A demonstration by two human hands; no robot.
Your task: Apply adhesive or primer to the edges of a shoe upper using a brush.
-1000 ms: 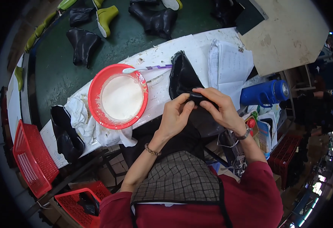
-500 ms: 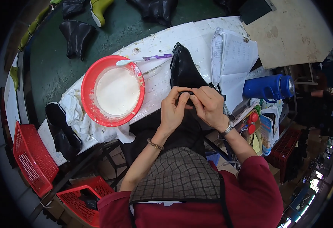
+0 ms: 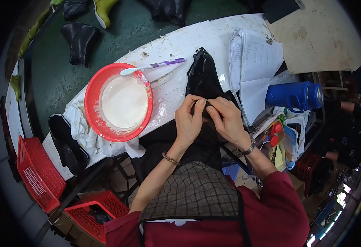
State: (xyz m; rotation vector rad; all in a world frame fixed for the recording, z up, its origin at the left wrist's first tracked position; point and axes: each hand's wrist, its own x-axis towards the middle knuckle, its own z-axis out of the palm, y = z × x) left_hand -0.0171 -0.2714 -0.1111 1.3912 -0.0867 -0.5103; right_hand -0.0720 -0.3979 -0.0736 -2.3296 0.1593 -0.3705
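Observation:
A black boot upper (image 3: 205, 76) lies on the white board, its narrow gathered end pointing away from me. At its near edge, my left hand (image 3: 190, 121) and my right hand (image 3: 229, 121) meet, thumbs and forefingers pinched on the black material. The fingers cover the exact spot they grip. To the left stands a red bowl (image 3: 90, 98) of white paste (image 3: 124, 103). A white and purple toothbrush (image 3: 155, 66) rests across its far rim, the handle end on the board.
White cloth (image 3: 79, 125) and another black boot upper (image 3: 67, 144) sit left of the bowl. Papers (image 3: 256, 61) and a blue flask (image 3: 293, 95) are right. Red baskets (image 3: 40, 171) stand lower left. More uppers (image 3: 79, 41) lie on the green table (image 3: 118, 33). A person (image 3: 349, 136) is far right.
The upper has tilted slightly under my fingers, and both hands keep pinching its near edge. The whole view has shifted a little. More of the person at the far right shows.

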